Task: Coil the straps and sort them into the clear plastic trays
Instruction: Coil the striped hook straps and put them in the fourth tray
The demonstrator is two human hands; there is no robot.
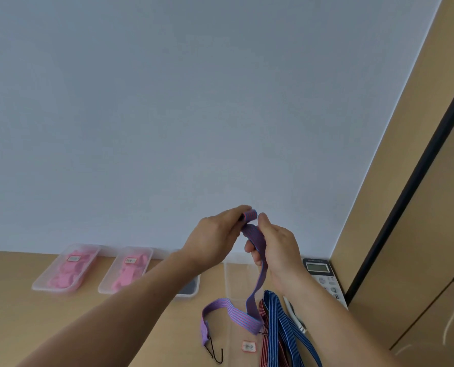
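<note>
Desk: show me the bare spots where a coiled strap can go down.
Bare desk nearer than the two pink-filled trays, and a narrow gap between them. Crowded right: purple strap, blue straps, keypad device.

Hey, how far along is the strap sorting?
Done: left tray and second tray hold pink pieces. In hand: left hand and right hand coil the purple strap, mostly uncoiled. Left: blue strap and red strap lie loose on the table.

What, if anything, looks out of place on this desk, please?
Nothing looks damaged. Only the blue straps and red straps lie loose and uncoiled in a heap by the labelled clear tray.
</note>
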